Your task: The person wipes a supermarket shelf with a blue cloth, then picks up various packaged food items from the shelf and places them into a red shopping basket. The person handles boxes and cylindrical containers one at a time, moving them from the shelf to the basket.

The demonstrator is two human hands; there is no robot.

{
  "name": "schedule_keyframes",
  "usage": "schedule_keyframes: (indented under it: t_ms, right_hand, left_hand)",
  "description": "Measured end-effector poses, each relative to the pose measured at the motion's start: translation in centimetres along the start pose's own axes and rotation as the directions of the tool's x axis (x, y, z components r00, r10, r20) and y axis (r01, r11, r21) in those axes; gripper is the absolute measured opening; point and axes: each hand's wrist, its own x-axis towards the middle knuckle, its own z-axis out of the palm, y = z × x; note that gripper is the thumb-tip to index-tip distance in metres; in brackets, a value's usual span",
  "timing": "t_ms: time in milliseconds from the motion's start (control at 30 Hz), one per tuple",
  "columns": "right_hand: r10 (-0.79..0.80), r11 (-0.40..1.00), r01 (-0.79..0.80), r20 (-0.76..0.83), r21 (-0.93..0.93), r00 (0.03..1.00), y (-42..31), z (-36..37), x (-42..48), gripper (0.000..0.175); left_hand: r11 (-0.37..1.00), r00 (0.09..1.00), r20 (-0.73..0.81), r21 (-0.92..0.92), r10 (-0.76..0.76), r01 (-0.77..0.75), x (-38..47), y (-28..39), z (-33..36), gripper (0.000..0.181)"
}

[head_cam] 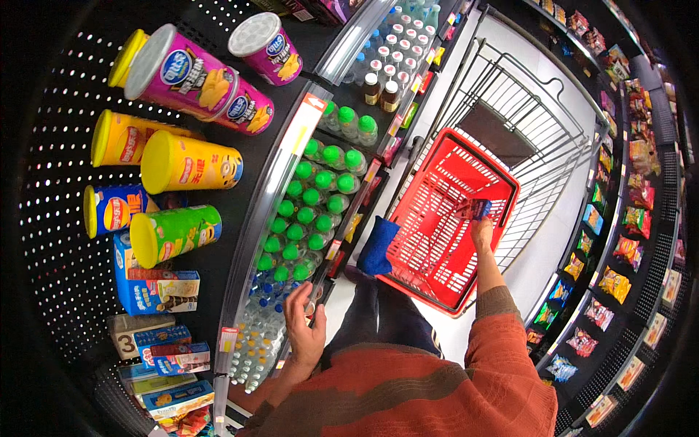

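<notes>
My right hand (pixel 481 234) reaches into a red plastic shopping basket (pixel 457 277) and grips a small dark red and blue package (pixel 474 208) inside it. The slotted floor of the basket shows around the package. My left hand (pixel 303 331) hangs near the shelf edge with its fingers apart and nothing in it. Just beyond its fingertips stand several rows of clear bottles with green caps (pixel 295 232). Clear bottles with white and yellow caps (pixel 254 352) lie to its left.
The basket sits on a wire shopping cart (pixel 546 218); a blue cloth item (pixel 378 247) hangs at its near left corner. Snack canisters (pixel 191 162) and biscuit boxes (pixel 164 292) line the upper left shelf. Bagged snacks (pixel 616 284) fill shelves across the aisle on the right.
</notes>
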Motion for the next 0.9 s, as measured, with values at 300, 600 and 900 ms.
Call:
schedule_keyframes:
  t_ms: [300,600,900]
  right_hand:
    - [0.184,0.983,-0.184,-0.090,0.016,0.979,-2.9,0.1,1.1,0.041]
    - [-0.031,0.996,0.033,-0.029,0.086,0.999,-3.8,-1.3,-0.2,0.053]
    - [-0.301,0.786,0.113,0.217,0.608,0.929,-12.9,-17.0,-8.7,0.041]
  left_hand:
    - [0.994,0.996,0.030,-0.075,-0.082,0.084,1.0,-0.8,2.2,0.048]
    - [0.975,0.989,0.089,-0.176,-0.120,0.134,1.2,-0.8,2.5,0.046]
    - [0.907,0.973,0.215,-0.389,-0.083,0.163,1.5,1.4,1.0,0.053]
